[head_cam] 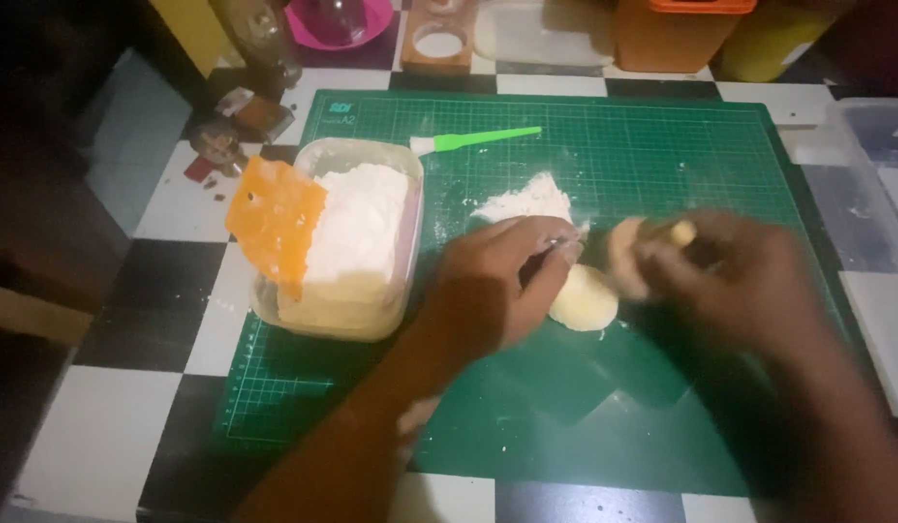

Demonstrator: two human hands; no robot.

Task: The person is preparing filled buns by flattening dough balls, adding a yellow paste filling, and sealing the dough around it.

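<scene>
1. Head view, looking down on a green cutting mat point(662, 155) laid over a black-and-white checkered bench point(178, 281).
2. Already out and in use: a clear plastic tub point(407, 261) heaped with white flour point(362, 228), an orange scraper card point(273, 225) leaning across its left side.
3. Already dusted: a small flour pile point(525, 201) on the mat, just beyond the hands, with a green-handled brush point(478, 139) lying near the mat's far edge.
4. Already shaped, judging by its look: one pale round dough piece point(583, 298) resting on the mat, between the two hands and partly hidden by the left one.
5. Left hand point(497, 281) curled, fingers drawn together around something slim and shiny at the tips; too blurred to name.
6. Right hand point(735, 281) blurred with motion, closed around a second dough piece point(628, 254) held just above the mat, beside the resting one.
7. Left to do, as a judgement: second piece seemingly in mid-work, not yet set down; no finished batch visible anywhere on the mat.
8. Along the far edge, well apart: an orange container point(677, 34), a pink dish point(338, 24), a clear lidded box point(541, 31).
</scene>
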